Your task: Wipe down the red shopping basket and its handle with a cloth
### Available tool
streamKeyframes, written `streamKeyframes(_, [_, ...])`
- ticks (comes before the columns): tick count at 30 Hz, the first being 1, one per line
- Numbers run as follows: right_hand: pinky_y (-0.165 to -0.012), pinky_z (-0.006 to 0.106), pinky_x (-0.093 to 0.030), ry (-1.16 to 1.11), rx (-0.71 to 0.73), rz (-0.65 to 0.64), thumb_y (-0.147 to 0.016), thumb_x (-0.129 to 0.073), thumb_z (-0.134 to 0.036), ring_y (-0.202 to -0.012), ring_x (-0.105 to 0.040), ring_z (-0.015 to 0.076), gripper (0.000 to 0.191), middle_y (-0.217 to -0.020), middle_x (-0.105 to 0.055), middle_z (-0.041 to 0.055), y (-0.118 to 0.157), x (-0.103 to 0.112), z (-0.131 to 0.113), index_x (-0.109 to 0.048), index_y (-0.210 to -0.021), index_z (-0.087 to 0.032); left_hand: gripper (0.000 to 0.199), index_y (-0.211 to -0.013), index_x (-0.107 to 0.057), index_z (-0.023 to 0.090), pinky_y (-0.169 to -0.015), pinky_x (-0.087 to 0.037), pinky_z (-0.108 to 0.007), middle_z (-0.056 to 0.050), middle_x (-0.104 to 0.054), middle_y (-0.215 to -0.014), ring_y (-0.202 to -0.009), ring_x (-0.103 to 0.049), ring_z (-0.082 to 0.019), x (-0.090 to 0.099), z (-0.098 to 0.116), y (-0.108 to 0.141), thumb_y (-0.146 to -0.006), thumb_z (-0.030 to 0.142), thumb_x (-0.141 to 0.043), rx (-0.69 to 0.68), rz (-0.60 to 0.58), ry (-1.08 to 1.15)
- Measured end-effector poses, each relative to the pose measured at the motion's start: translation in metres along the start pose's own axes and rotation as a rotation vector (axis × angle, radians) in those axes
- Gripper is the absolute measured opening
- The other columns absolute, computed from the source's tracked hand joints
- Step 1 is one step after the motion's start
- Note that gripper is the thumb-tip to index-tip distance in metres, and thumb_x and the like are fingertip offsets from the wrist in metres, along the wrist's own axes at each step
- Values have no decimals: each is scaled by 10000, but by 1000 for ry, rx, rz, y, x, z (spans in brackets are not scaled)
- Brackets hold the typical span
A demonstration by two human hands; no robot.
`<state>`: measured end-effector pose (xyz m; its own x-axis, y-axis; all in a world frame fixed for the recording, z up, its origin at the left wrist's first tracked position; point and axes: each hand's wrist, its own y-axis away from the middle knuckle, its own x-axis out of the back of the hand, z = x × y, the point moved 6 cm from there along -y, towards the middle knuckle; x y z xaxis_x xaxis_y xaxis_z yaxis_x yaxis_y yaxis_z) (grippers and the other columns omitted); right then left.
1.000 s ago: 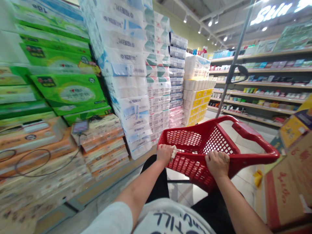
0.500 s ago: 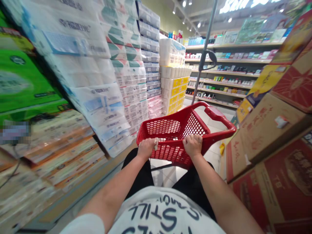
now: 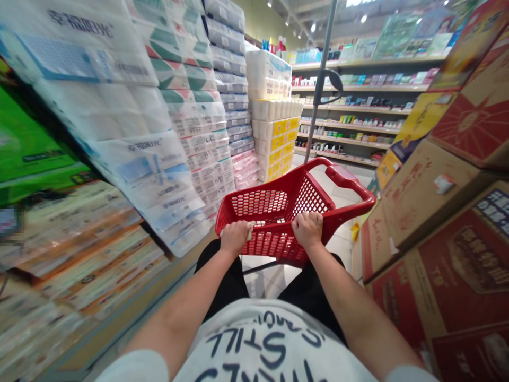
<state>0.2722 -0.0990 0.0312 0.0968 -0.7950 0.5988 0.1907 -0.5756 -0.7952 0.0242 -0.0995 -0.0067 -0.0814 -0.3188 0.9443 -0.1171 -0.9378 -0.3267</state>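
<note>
1. From your head camera, your left hand [image 3: 235, 237] is closed over the near rim of the red plastic shopping basket [image 3: 350, 212], toward that rim's left end. Your fingers curl around the bar, and a small white scrap [image 3: 250, 230], perhaps tissue, pokes out between them and the rim.
2. Your right hand [image 3: 307, 230] is closed over the same near rim, right of centre, with its fingers folded down over the bar. It holds nothing else that you can see.
3. The basket sits low in front of your white printed T-shirt [image 3: 262, 345] and black trousers [image 3: 217, 270], with its mesh walls angled away from you. Its long rim runs forward, and its far corner points down the aisle.
4. To your left, tall stacks of wrapped toilet paper [image 3: 139, 164] rise just beside the basket's left edge, above orange-wrapped packs [image 3: 79, 239] on a low shelf [image 3: 119, 313].
5. To your right, printed cardboard boxes [image 3: 433, 254] form a wall near the basket's right edge.
6. Ahead, yellow-labelled paper rolls [image 3: 276, 138] stand beyond the basket, and a metal pole [image 3: 320, 90] rises in front of the product shelves [image 3: 350, 127].
</note>
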Motion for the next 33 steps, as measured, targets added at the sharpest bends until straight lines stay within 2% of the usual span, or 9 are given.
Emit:
streamKeyframes(5, [-856, 372, -239, 1, 1, -1, -872, -463, -260, -779, -393, 193, 240, -689, -533, 27, 0, 0, -1, -520, -648, -197, 492, -1006, -609, 206, -758, -410, -339, -66, -675, -892, -812, -620, -215, 0, -4, -14, -968, 421, -168, 108, -60, 12])
streamKeyframes(10, [-843, 372, -240, -2, 3, -6, -867, -460, -260, -772, -386, 193, 231, -694, -533, 28, 0, 0, 0, -517, -652, -199, 429, -1258, -514, 215, -984, -324, -400, -115, -587, -1232, -1137, -510, -254, -3, 5, 20, -951, 428, -304, -112, 175, 34])
streamKeyframes(12, [-841, 373, -240, -3, 5, -4, -865, -462, -260, -771, -386, 193, 230, -692, -531, 27, 0, 0, 0, -514, -649, -200, 442, -1316, -468, 218, -1005, -303, -418, -120, -551, -1287, -1170, -481, -267, -5, 5, 26, -940, 419, -351, -163, 194, 28])
streamKeyframes(15, [-837, 373, -239, -4, 1, -4, -863, -465, -264, -769, -384, 193, 229, -691, -531, 28, -1, -1, 1, -515, -648, -200, 418, -1295, -486, 251, -928, -361, -383, -99, -613, -1158, -1055, -543, -246, -5, 3, 15, -937, 428, -364, -171, 98, 28])
streamKeyframes(18, [-833, 371, -236, -13, -9, -8, -862, -465, -260, -768, -382, 193, 228, -690, -532, 31, -2, -1, 1, -521, -649, -199, 361, -1131, -586, 256, -825, -399, -308, -57, -655, -992, -917, -593, -200, -1, 2, -1, -942, 447, -345, -153, -50, 89])
streamKeyframes(21, [-838, 369, -233, -17, -7, -6, -862, -465, -257, -767, -383, 193, 227, -690, -534, 32, -2, 0, 0, -526, -651, -199, 381, -1042, -616, 250, -766, -408, -273, -34, -670, -952, -870, -612, -177, 5, 1, -8, -953, 457, -309, -112, -122, 172])
streamKeyframes(25, [-844, 370, -229, -6, -5, -2, -854, -470, -244, -760, -387, 192, 221, -684, -531, 30, -2, 1, -1, -528, -645, -201, 418, -1116, -611, 261, -811, -411, -274, -33, -680, -1006, -934, -613, -176, 12, 6, -2, -967, 437, -263, -70, -76, 236])
streamKeyframes(29, [-831, 369, -232, -14, -2, -8, -852, -469, -250, -756, -394, 194, 233, -678, -535, 32, -2, 4, -1, -529, -632, -201, 425, -1209, -569, 305, -881, -402, -281, -7, -656, -1161, -1041, -583, -165, 22, 28, 6, -975, 423, -235, -132, 9, 287])
streamKeyframes(33, [-823, 372, -230, 11, 15, 3, -852, -469, -245, -744, -393, 193, 235, -662, -535, 31, 0, 8, -1, -526, -629, -198, 391, -1252, -526, 325, -897, -409, -327, -16, -659, -1143, -1042, -584, -182, 25, 56, -3, -964, 421, -280, -164, -56, 205])
